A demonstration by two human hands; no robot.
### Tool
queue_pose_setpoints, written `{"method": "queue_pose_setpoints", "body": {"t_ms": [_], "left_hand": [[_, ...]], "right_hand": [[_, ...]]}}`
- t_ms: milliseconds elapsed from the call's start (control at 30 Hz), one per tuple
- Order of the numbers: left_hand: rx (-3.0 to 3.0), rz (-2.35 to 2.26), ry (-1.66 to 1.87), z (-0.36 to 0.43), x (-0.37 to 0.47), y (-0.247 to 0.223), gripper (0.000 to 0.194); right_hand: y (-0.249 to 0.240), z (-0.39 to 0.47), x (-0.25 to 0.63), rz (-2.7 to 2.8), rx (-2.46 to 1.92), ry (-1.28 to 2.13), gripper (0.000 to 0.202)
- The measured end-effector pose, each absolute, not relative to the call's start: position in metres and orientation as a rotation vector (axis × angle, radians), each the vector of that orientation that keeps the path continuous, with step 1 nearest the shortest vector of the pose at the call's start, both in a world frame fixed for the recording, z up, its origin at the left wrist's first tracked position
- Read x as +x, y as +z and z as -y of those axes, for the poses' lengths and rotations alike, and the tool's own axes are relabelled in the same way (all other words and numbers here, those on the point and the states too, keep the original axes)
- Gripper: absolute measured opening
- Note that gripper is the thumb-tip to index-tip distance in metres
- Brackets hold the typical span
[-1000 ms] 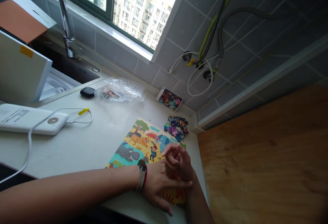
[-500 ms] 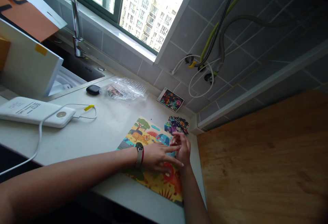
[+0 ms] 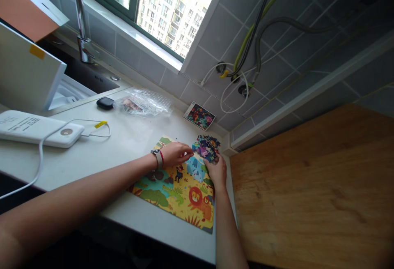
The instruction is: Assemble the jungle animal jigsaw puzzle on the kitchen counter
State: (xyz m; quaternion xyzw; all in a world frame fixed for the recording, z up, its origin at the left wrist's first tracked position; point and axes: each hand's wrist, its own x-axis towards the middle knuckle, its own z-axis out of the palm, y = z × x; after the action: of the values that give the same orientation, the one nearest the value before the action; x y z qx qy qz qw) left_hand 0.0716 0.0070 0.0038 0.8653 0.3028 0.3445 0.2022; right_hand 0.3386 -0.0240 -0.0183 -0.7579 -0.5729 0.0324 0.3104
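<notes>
Nearest, the animal puzzle (image 3: 181,191) is laid; at its far right the right hand (image 3: 216,170) is set, fingers parted; leftward, the left hand (image 3: 177,154) is narrowed; grips cannot be told; just beyond the right, the closer, loose pieces (image 3: 205,145) are heaped.

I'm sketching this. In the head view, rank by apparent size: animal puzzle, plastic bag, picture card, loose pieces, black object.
Animal puzzle
Plastic bag
Picture card, loose pieces: too alike to rank
Black object
</notes>
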Motion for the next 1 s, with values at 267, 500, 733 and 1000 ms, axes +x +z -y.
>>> {"method": "queue_pose_setpoints", "body": {"t_ms": [267,500,733,1000], "left_hand": [[2.381,-0.891,0.950,-0.009,0.072,0.000,0.030],[2.364,-0.924,0.913,-0.006,0.073,0.002,0.027],[2.373,-0.948,0.846,-0.005,0.072,0.002,0.029],[2.393,-0.873,0.807,-0.007,0.074,-0.002,0.032]], "right_hand": [[-0.021,0.024,0.320,1.683,-1.765,-0.040,0.050],[-0.033,0.013,0.312,1.806,-1.700,-0.030,0.050],[-0.030,0.012,0.317,1.767,-1.740,-0.052,0.048],[-0.032,0.011,0.315,1.837,-1.674,0.006,0.047]]}}
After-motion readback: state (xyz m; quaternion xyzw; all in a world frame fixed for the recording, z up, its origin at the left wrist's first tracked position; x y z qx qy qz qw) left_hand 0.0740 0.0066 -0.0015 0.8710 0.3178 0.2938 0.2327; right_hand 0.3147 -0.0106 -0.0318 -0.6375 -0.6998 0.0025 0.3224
